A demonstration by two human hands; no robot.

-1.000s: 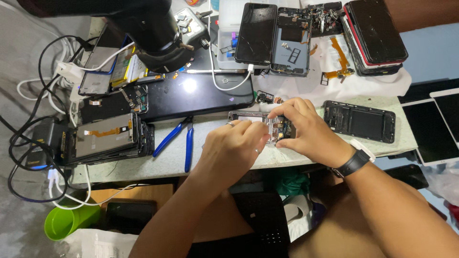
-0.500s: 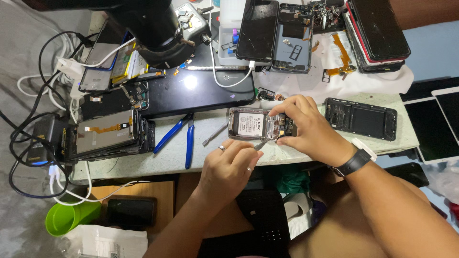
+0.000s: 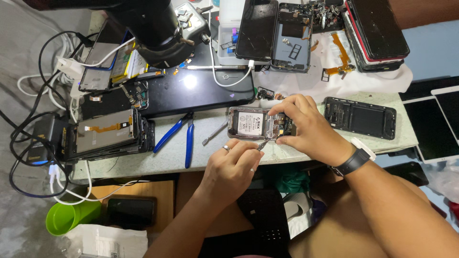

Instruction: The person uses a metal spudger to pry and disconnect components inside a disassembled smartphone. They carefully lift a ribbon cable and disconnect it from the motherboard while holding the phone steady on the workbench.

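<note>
Now the right hand (image 3: 306,126) pinches the opened phone (image 3: 258,124); just below that grip, the left hand (image 3: 234,165) pinches a small tool (image 3: 262,144), over the bench (image 3: 205,148).

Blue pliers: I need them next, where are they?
In the head view, the blue pliers lie on the table, left of the opened phone, just right of the phone stack.

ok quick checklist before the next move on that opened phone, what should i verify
1. Opened phone steadied by right hand: ok, fingers wrap its right end.
2. Thin metal tool in left hand, tip at the phone's lower edge: ok.
3. Tip seated in the right spot: cannot tell, too small.
4. Phone fully on the table: ok, though near the front edge.
5. Blue-handled pliers clear of the hands: ok, left of the phone.
</note>
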